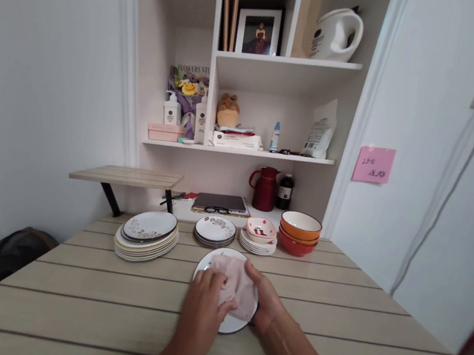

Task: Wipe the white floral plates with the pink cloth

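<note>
A white plate with a dark rim is tilted up a little over the near middle of the table. Across its face lies a pale pink cloth. My left hand has its fingers bent on the cloth, pinching a fold of it against the plate. At the plate's right edge, my right hand grips the rim, thumb on top over the cloth's corner and the other fingers hidden underneath. Much of the plate's face is covered by the cloth and my left hand.
Behind the plate stand a tall plate stack, a smaller plate stack, small dishes and stacked orange and red bowls. A raised wooden shelf overhangs the back left. Further back are a laptop and a red jug.
</note>
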Tool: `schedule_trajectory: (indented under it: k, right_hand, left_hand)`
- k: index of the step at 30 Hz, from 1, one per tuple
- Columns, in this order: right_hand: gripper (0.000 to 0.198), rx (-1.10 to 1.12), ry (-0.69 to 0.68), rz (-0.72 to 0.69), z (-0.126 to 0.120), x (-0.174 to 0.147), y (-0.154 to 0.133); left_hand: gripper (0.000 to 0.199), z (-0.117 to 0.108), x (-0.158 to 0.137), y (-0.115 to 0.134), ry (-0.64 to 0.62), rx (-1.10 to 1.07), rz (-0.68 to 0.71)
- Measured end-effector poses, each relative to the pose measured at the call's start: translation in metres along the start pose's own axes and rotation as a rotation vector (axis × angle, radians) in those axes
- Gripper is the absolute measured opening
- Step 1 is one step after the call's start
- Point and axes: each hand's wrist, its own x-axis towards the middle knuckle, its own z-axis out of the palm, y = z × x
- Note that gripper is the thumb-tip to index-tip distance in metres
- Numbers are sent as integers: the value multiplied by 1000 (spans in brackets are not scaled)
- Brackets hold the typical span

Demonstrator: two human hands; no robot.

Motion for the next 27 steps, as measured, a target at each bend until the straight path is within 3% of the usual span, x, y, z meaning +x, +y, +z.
schedule_trajectory:
  k: [8,14,18,23,27]
  right_hand:
    - [46,-29,87,44,4,-2,1]
    - [51,-20,63,-25,2,2,5]
    - [57,44,111,-51,-3,4,1]
    - [57,110,80,-90,-5,2,-6]
    - [60,45,64,-14,0,-2,-5]
  left_hand:
    - [38,-5,-3,16,-116,18,159]
    - [36,-7,3,2,10,190,-6]
    - [32,-11,3,-5,22,292,-90]
    - [29,-9,0,6,-48,216,20]
    - [32,-1,-4,13,-120,102,117]
